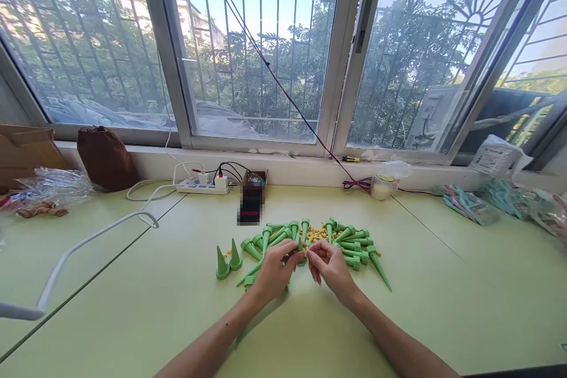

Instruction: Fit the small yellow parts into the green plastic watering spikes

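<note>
My left hand (280, 264) grips a green plastic cone spike (300, 243), its point upward, in the middle of the table. Close against it, the fingertips of my right hand (330, 264) are pinched at the spike's side on a small yellow piece (305, 253), mostly hidden by the fingers. Behind both hands lies a heap of small yellow pieces (316, 233). Green spikes with ribbed caps lie on either side of the heap, one of them a loose spike (379, 267) at the right. Two spikes stand point-up at the left, including a green cone (222, 264).
A white bent arm (97, 236) reaches across the table's left side. Along the back are a power strip (201, 186), a small box (254, 183), a brown bag (106, 158) and a jar (383, 185). Plastic-wrapped packs (469, 204) lie at the far right.
</note>
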